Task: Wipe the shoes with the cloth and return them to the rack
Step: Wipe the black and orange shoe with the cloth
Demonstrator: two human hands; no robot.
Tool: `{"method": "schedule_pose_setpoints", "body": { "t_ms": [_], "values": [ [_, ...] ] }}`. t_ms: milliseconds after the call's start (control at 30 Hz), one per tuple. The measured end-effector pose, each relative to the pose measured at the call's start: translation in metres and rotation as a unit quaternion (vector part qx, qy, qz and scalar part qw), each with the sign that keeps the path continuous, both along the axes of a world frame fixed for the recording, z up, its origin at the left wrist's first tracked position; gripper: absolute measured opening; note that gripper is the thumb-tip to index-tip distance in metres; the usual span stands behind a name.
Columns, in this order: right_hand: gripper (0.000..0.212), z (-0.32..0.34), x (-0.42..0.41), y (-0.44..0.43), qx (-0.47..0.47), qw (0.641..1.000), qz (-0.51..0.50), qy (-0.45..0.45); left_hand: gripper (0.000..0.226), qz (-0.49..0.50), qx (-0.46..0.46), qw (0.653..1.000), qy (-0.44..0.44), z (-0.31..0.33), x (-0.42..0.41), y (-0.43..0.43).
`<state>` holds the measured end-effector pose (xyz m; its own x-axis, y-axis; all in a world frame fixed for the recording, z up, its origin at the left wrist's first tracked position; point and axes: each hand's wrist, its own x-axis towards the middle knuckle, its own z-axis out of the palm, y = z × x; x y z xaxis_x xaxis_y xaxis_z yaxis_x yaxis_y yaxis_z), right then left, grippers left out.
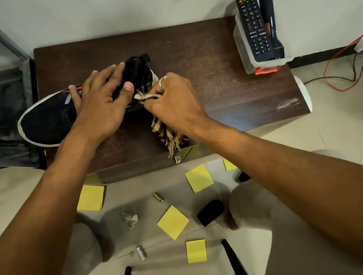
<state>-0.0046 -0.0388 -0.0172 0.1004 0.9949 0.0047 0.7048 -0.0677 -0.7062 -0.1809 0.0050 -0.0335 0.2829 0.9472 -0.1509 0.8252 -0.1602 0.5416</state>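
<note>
A person's left hand (101, 103), fingers spread, presses on a dark shoe (48, 119) on the table (210, 59). Just beside it, the right hand (173, 97) pinches a striped cloth (168, 135) at the heel. Wiping looks under way; putting the shoe away is not yet done.

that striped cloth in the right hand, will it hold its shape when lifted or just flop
Probably floppy: the striped cloth bunches up in the right hand, and its loose end sags down to the front edge of the table. It is likely light, since curled fingers alone seem to carry it. The fringed end may trail or snag on the shoe.
</note>
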Motion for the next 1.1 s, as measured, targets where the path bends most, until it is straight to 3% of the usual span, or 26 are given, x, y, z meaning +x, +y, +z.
{"method": "schedule_pose_setpoints", "body": {
  "t_ms": [67,100,200,400,500,600,700,800,900,1100],
  "values": [
    [0.002,0.0,0.004,0.002,0.046,0.997,-0.044,0.041,0.057,-0.005,-0.004,1.0,-0.008,0.001,-0.002,0.002],
    [0.012,0.0,0.004,0.003,0.08,0.993,-0.059,0.06,0.058,-0.007,-0.006,1.0,-0.01,0.001,-0.002,0.002],
    [0.021,-0.008,0.0,0.006,0.093,0.99,-0.022,0.099,0.059,-0.005,-0.003,1.0,-0.01,0.001,-0.002,0.001],
    [0.02,-0.008,0.006,0.006,-0.001,0.998,0.065,-0.014,0.056,-0.003,-0.004,1.0,0.005,0.001,-0.002,0.0],
    [0.011,-0.004,0.015,0.008,-0.001,0.999,0.054,-0.005,0.059,-0.012,-0.017,1.0,-0.007,0.003,-0.004,0.002],
    [0.015,-0.004,0.011,0.004,0.094,0.995,0.037,0.028,0.08,-0.054,-0.068,0.996,-0.018,0.012,-0.017,0.012],
    [0.027,-0.014,0.007,0.003,0.111,0.991,0.062,0.039,0.101,-0.097,-0.119,0.988,0.002,0.03,-0.032,0.019],
    [0.032,-0.018,0.009,0.013,0.109,0.992,0.046,0.041,0.091,-0.043,-0.131,0.99,0.009,0.036,-0.039,0.013],
    [0.035,-0.015,0.004,0.018,0.088,0.994,0.01,0.062,0.076,-0.029,-0.054,0.998,-0.029,0.021,-0.037,0.005],
    [0.033,-0.016,-0.021,0.001,0.012,0.983,-0.051,0.175,0.066,-0.026,0.002,0.999,-0.039,0.001,-0.032,-0.001]
  ]
}}
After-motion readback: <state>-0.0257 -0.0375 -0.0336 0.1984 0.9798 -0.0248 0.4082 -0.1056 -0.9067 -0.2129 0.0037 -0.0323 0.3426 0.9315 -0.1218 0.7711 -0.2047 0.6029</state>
